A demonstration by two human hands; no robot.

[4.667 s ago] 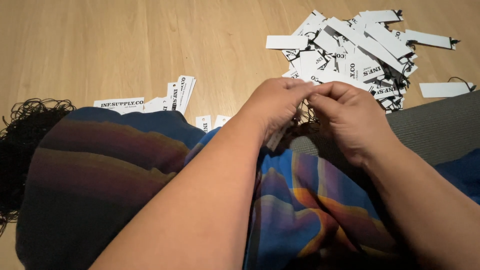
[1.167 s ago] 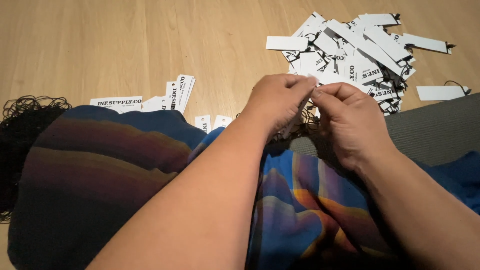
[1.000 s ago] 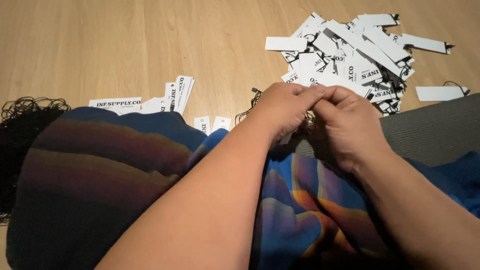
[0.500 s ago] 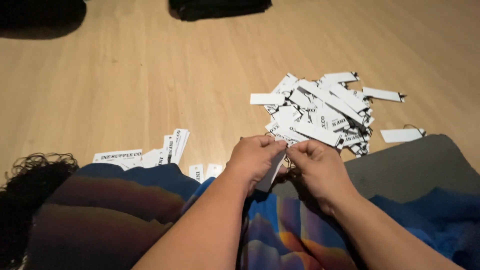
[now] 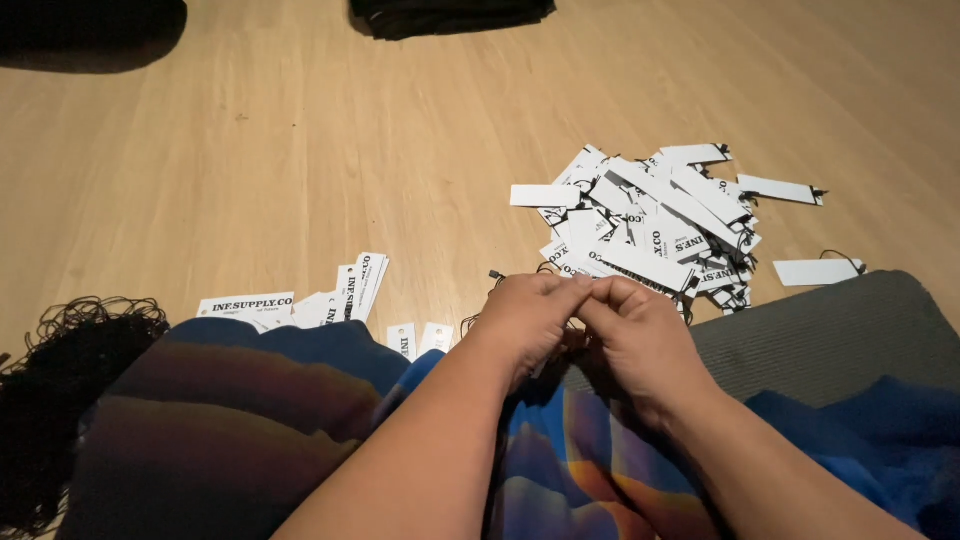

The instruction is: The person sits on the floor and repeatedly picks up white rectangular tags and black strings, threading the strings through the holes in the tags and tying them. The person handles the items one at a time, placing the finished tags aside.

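Left hand [image 5: 525, 320] and right hand [image 5: 640, 335] are meeting fingertip to fingertip just above the person's lap, both curled closed and pinching something small between them. A thin black string [image 5: 500, 278] is looping out from beside the left hand's knuckles; what exactly is being gripped is hidden by the fingers, so I cannot tell whether a tag is in there too.

Both forearms are resting over a multicoloured cloth [image 5: 250, 420], banded in blue, orange and dark brown, which is covering the lap. A grey mat [image 5: 830, 330] is lying under the right side of it.

Directly beyond the hands, a loose heap of white paper tags [image 5: 650, 225] with black print is sitting on the wooden floor [image 5: 300, 150], near the fingertips. A single blank tag [image 5: 815, 270] with a string is lying apart to the right of the heap. To the left, a smaller fanned stack of tags [image 5: 350, 290] is lying at the cloth's edge. A tangle of black strings [image 5: 70, 340] is sitting at far left. Two dark bundles [image 5: 450, 12] are lying at the top edge.
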